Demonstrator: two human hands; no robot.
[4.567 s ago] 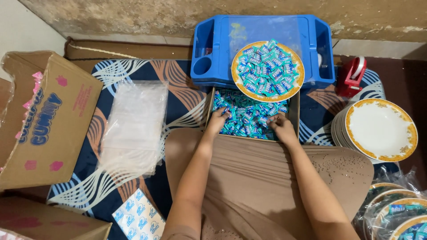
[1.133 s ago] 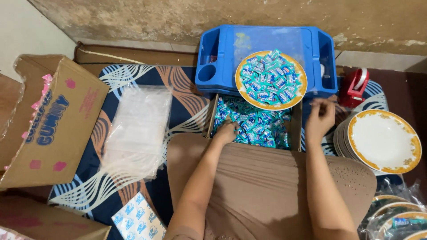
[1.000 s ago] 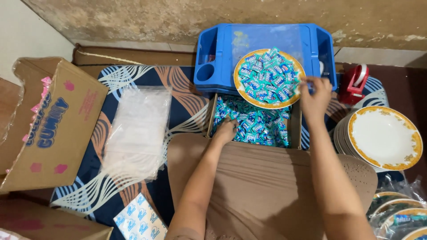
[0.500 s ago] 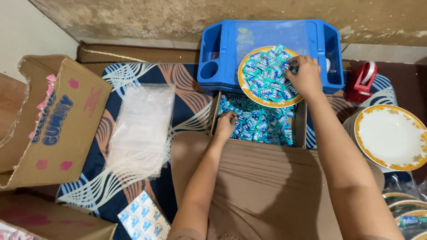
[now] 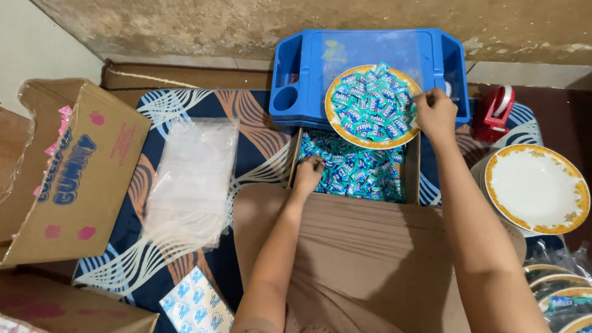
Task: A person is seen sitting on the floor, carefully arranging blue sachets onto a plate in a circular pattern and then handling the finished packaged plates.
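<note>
An open cardboard box (image 5: 412, 170) in front of my lap is full of small blue-green wrapped candies (image 5: 357, 169). My left hand (image 5: 309, 172) reaches down into its left side, fingers curled among the candies. Behind it, on a blue plastic tray (image 5: 364, 49), stands a yellow-rimmed plate (image 5: 336, 126) heaped with the same candies. My right hand (image 5: 435, 112) rests at the plate's right edge, fingers bent over the pile; whether it holds a candy is hidden.
A stack of white plates with yellow rims (image 5: 538, 188) is at the right, a red tape dispenser (image 5: 493, 114) behind it. Clear plastic bags (image 5: 191, 179) lie on the patterned mat at the left, beside open cardboard boxes (image 5: 74, 166). Wrapped filled plates (image 5: 564, 299) sit bottom right.
My right hand came out of the candy box, swung right and up, then settled on the right edge of the heaped plate. My left hand stayed in the box.
</note>
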